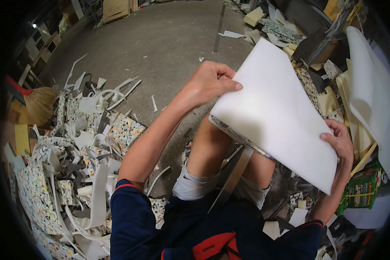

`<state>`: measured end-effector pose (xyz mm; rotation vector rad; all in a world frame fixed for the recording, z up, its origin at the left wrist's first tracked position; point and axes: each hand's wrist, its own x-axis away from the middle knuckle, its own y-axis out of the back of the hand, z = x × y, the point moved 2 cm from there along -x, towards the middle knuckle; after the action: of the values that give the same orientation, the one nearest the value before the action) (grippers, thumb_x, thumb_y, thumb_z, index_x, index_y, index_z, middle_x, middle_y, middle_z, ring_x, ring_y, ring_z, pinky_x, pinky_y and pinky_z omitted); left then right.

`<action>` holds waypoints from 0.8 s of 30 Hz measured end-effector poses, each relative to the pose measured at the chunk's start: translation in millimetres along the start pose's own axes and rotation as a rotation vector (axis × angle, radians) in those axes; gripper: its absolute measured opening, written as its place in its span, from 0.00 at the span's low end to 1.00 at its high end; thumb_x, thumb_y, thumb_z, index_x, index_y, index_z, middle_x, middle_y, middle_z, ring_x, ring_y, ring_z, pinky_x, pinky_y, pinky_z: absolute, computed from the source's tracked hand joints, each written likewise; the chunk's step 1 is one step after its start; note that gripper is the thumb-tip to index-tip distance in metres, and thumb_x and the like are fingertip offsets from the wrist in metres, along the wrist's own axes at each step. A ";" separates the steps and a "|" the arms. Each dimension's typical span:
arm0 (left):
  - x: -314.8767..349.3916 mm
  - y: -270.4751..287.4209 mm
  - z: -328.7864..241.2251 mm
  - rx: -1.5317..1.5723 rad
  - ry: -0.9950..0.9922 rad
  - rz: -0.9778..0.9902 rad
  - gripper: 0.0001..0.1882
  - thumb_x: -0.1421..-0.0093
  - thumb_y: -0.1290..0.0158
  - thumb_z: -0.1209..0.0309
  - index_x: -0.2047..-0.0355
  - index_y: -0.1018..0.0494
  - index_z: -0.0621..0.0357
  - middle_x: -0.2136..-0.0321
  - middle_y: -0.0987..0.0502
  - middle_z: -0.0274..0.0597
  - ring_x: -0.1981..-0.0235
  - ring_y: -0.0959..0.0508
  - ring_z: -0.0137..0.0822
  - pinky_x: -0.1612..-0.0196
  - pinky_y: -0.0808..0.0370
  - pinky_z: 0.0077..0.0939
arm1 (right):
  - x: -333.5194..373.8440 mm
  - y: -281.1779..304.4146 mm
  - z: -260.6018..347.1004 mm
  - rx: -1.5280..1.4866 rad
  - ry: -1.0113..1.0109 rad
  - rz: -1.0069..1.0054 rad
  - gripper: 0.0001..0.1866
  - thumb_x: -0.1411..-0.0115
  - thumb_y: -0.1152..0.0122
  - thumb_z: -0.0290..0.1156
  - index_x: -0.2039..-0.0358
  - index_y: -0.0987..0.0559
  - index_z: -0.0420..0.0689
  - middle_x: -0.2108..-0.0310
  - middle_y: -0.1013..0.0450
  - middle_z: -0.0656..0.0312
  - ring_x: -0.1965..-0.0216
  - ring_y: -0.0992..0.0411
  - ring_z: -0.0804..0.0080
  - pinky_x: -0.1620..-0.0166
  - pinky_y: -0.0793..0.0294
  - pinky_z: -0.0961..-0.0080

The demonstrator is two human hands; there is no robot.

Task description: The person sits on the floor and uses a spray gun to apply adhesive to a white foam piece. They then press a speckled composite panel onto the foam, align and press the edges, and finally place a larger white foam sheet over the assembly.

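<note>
A white foam sheet (277, 108) with slanting cut edges is held up in front of me, tilted over my knees. My left hand (214, 82) pinches its left edge, thumb on top. At the right edge, my right hand (340, 141) grips the sheet with the thumb on its face; the other fingers are partly hidden. Beneath the sheet shows the edge of a speckled board (238, 136), lying across my knees. A long flat strip (234, 177) runs down from under the board between my legs; its upper end is hidden.
Speckled and white foam scraps (91, 169) are heaped at the left, beside a straw broom (41, 104). Right of me stand large white sheets (368, 82), yellowish foam pieces (355, 125) and a green package (362, 190). Grey concrete floor (160, 39) stretches ahead.
</note>
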<state>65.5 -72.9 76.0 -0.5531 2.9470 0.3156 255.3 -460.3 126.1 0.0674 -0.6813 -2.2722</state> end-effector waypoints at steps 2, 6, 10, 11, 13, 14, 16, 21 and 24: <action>-4.6 -0.9 2.3 -0.010 -0.019 -0.012 0.16 0.46 0.32 0.69 0.63 0.18 0.71 0.72 0.18 0.43 0.72 0.21 0.28 0.66 0.24 0.25 | 0.1 3.1 -2.7 0.022 0.023 -0.015 0.23 0.49 0.30 0.24 0.51 0.19 0.34 0.61 0.19 0.59 0.62 0.23 0.77 0.56 0.23 0.79; -14.1 -1.2 -0.3 0.023 -0.012 0.016 0.17 0.48 0.32 0.68 0.64 0.18 0.71 0.73 0.18 0.43 0.71 0.21 0.30 0.66 0.24 0.27 | 2.1 4.8 -1.0 0.009 0.006 -0.033 0.23 0.49 0.30 0.24 0.51 0.20 0.33 0.61 0.19 0.59 0.63 0.23 0.77 0.57 0.23 0.79; -16.3 -3.1 4.7 -0.028 -0.055 0.038 0.15 0.44 0.33 0.69 0.61 0.18 0.69 0.72 0.17 0.42 0.72 0.21 0.27 0.68 0.25 0.21 | 5.9 4.4 -1.1 -0.028 0.007 -0.016 0.23 0.49 0.30 0.24 0.51 0.20 0.32 0.62 0.19 0.59 0.64 0.22 0.77 0.58 0.22 0.79; -16.0 -2.7 6.0 -0.031 -0.059 0.039 0.15 0.44 0.33 0.69 0.62 0.18 0.69 0.72 0.17 0.42 0.72 0.20 0.27 0.68 0.25 0.21 | 6.1 4.1 -1.3 -0.041 0.005 -0.012 0.23 0.49 0.30 0.24 0.52 0.20 0.32 0.62 0.19 0.59 0.64 0.22 0.77 0.58 0.22 0.79; -15.8 -3.5 8.2 -0.041 -0.057 0.044 0.15 0.44 0.33 0.69 0.62 0.18 0.69 0.72 0.17 0.42 0.72 0.20 0.27 0.68 0.24 0.21 | 7.8 1.5 -1.3 -0.051 -0.012 -0.016 0.22 0.49 0.30 0.23 0.52 0.20 0.33 0.62 0.18 0.59 0.65 0.21 0.77 0.59 0.22 0.80; -15.3 -4.0 9.1 -0.048 -0.052 0.044 0.15 0.44 0.33 0.69 0.62 0.18 0.69 0.72 0.17 0.42 0.72 0.20 0.27 0.68 0.24 0.21 | 8.3 0.6 -1.3 -0.057 -0.021 -0.018 0.22 0.49 0.30 0.22 0.52 0.20 0.33 0.62 0.18 0.59 0.65 0.21 0.77 0.59 0.21 0.80; -13.4 -4.0 8.8 -0.064 -0.042 0.045 0.15 0.44 0.33 0.69 0.62 0.18 0.69 0.72 0.17 0.42 0.72 0.20 0.27 0.68 0.24 0.22 | 8.0 -0.5 -1.7 -0.044 -0.015 -0.020 0.21 0.48 0.31 0.21 0.52 0.20 0.33 0.62 0.18 0.59 0.65 0.21 0.77 0.60 0.21 0.80; -10.8 -3.6 10.3 -0.049 -0.026 0.040 0.15 0.44 0.33 0.68 0.61 0.18 0.69 0.72 0.17 0.42 0.71 0.20 0.27 0.67 0.24 0.21 | 7.7 -2.3 -1.5 -0.023 -0.014 -0.007 0.21 0.48 0.32 0.20 0.51 0.20 0.33 0.62 0.18 0.58 0.65 0.21 0.77 0.59 0.21 0.79; -10.1 -3.1 14.1 -0.037 -0.025 0.043 0.15 0.44 0.33 0.69 0.61 0.18 0.69 0.72 0.17 0.41 0.71 0.20 0.26 0.66 0.24 0.21 | 8.3 -4.1 -2.7 -0.015 -0.009 -0.003 0.22 0.48 0.31 0.20 0.51 0.20 0.32 0.62 0.19 0.59 0.64 0.22 0.77 0.59 0.21 0.79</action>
<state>77.2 -69.0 63.4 -0.4876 2.9371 0.3795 247.3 -464.7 123.0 0.0516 -0.6696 -2.2817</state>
